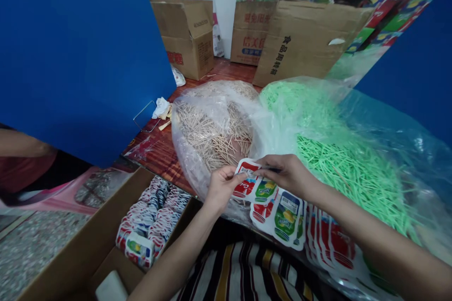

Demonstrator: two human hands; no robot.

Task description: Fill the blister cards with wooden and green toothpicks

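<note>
A red and green printed packet [247, 188] is held up between my two hands at the centre. My left hand [222, 186] pinches its left edge between thumb and fingers. My right hand [284, 174] has its fingers closed at the packet's upper right edge; anything small inside those fingers is too hard to make out. Just below lie more green and red packets [287, 218], overlapping at the table edge. A row of red packets [332, 240] continues under my right forearm. Behind my hands sits a clear bag of pale sticks [197, 127].
A bag of green strips [353, 174] lies to the right. An open carton [81, 244] at lower left holds stacked packets [151, 216]. Cardboard boxes [303, 42] stand behind. Blue panels [81, 47] flank the table [160, 150]. A person's arm [23, 143] shows at far left.
</note>
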